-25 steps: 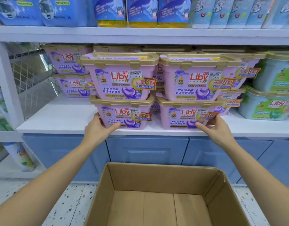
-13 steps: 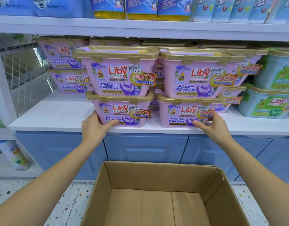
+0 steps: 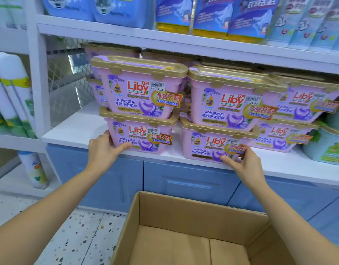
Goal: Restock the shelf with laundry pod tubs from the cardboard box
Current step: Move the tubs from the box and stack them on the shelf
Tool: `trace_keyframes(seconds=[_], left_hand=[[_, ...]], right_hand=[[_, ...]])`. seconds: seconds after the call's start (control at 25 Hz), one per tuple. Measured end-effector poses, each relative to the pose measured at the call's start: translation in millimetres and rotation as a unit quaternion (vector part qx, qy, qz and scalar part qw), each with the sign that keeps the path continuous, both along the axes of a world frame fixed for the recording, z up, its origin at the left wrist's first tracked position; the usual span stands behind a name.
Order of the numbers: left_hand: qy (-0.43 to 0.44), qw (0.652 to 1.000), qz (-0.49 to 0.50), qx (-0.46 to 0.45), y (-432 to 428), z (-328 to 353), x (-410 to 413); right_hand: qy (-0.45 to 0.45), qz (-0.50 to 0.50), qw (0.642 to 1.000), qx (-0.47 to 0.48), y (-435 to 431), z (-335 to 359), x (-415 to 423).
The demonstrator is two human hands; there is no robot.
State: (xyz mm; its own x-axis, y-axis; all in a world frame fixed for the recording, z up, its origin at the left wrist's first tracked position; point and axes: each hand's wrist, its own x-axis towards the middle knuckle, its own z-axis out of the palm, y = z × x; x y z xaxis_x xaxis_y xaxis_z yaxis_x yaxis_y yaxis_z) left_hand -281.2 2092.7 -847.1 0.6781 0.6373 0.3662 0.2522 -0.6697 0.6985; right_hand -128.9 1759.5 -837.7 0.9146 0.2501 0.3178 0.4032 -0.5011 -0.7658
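The left hand [image 3: 102, 150] rests against the left end of the lower-left pink tub [image 3: 141, 137], its grip spread apart: the fingers lie along the tub's side wall and the thumb reaches across the bottom of the front label, so it presses the tub rather than closing round it. The right hand [image 3: 245, 162] touches the lower-right pink tub [image 3: 212, 144] at its front lower right corner, grip also apart, thumb on the label and fingers at the corner. Both tubs sit at the front edge of the white shelf [image 3: 73, 131] in the middle of the frame, a narrow gap between them. Each carries a second tub: the upper-left tub [image 3: 140, 88] and the upper-right tub [image 3: 228, 100], whose gold lids come close under the shelf board above [image 3: 184, 42]. More pink tubs stand behind and to the right. Bare shelf lies open left of the left hand, up to the mesh side panel [image 3: 69, 77]. All tub lids are shut, so the contents do not show. The cardboard box [image 3: 193, 211] at lower centre stands open on the speckled floor [image 3: 78, 236], and the part of its inside that shows holds nothing.
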Motion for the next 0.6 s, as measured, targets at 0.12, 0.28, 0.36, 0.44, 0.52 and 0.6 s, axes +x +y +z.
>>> trace_keyframes(seconds=[0.12,0.28,0.36,0.44,0.52,0.6], left_hand=[[0.003,1.0,-0.005,-0.005,32.6,4.8,-20.6],[0.024,0.999,-0.001,-0.039,81.9,12.0,-43.2],[0.024,0.997,-0.008,-0.079,102.8,13.4,-48.2],[0.026,0.995,0.004,-0.1,119.1,14.4,-52.1],[0.027,0.995,0.026,-0.092,136.0,13.3,-51.3],[0.033,0.995,0.023,-0.089,155.7,10.0,-48.3]], right_hand=[[-0.013,0.005,1.0,-0.002,38.1,-1.7,-13.3],[-0.013,0.019,1.0,0.0,91.4,-4.0,-28.7],[-0.019,0.021,1.0,-0.006,113.0,-5.0,-33.9],[-0.031,0.023,0.999,-0.011,133.3,-4.9,-37.3],[-0.036,0.022,0.999,-0.015,149.0,-5.0,-37.1],[-0.038,0.021,0.999,-0.018,161.5,-6.0,-33.5]])
